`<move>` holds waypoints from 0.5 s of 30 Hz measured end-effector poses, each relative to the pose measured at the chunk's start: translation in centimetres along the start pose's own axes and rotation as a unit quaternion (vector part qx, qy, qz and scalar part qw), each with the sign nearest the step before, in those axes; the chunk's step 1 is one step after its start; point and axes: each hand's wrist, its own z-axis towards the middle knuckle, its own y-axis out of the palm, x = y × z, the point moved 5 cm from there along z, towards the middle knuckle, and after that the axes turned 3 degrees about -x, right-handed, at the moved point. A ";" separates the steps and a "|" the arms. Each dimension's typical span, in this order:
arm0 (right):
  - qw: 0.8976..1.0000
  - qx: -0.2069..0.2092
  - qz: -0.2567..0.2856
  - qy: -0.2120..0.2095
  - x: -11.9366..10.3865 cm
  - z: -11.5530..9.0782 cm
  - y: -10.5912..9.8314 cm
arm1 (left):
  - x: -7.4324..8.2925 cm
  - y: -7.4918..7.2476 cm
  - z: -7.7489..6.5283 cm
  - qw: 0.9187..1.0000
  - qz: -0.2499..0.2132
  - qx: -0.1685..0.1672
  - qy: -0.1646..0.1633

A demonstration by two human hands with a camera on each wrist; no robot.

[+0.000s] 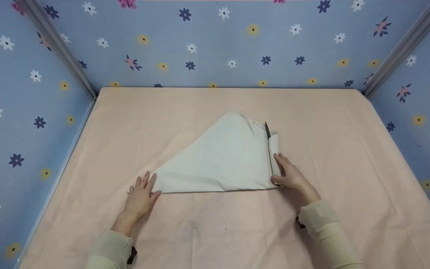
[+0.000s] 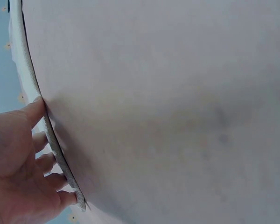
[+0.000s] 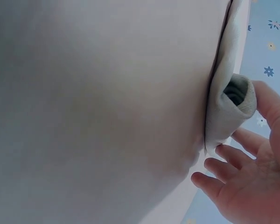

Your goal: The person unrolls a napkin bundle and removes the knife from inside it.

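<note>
1. Right on the peach sheet (image 1: 222, 228) sits the pale cloth (image 1: 215, 157), so I'll use that as my landmark. From my head feed it's a lopsided triangle: straight edge on the near side, peak pointing away, a few wrinkles near the bottom.

2. Along the cloth's right side there's a narrow roll (image 1: 274, 145). My right wrist feed looks into its hollow end, and I can see layers coiled inside, darker and greenish.

3. At the cloth's left corner I've got the left hand (image 1: 138, 200). Fingers are spread and fairly straight, resting over that corner, with the thumb touching the near edge. It isn't gripping anything, and a bit of the tip peeks out past it.

4. At the cloth's right edge, the right hand (image 1: 293, 177) touches the roll. Fingers look relaxed and loosely extended along it, thumb at the near end; no tight grip that I can see.

5. By the far end of the roll there's a dark pointed sliver (image 1: 267, 130). Can't tell if it's fabric or shadow.

6. Nearer me than the cloth: pale sleeves (image 1: 325, 228). Beyond it: blue floral panels (image 1: 245, 48).
</note>
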 end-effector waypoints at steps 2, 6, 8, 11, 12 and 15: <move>1.000 0.000 0.006 0.000 0.2 -0.1 -0.1 | 0.0 0.0 0.0 1.000 -0.001 0.000 0.000; 1.000 -0.002 0.017 -0.007 0.6 -0.3 -0.2 | 0.0 0.0 0.1 1.000 0.001 0.002 0.002; 1.000 -0.005 0.021 -0.012 0.7 -0.4 -0.3 | -0.1 0.0 0.1 1.000 0.000 0.004 0.005; 1.000 -0.010 0.021 -0.019 0.8 -0.6 -0.5 | -0.1 0.0 0.1 1.000 -0.003 0.007 0.008; 1.000 -0.011 0.020 -0.020 0.9 -0.7 -0.6 | -0.1 0.0 0.1 1.000 -0.003 0.008 0.009; 1.000 -0.011 0.015 -0.022 1.1 -0.8 -0.7 | -0.2 0.1 0.1 1.000 -0.003 0.008 0.008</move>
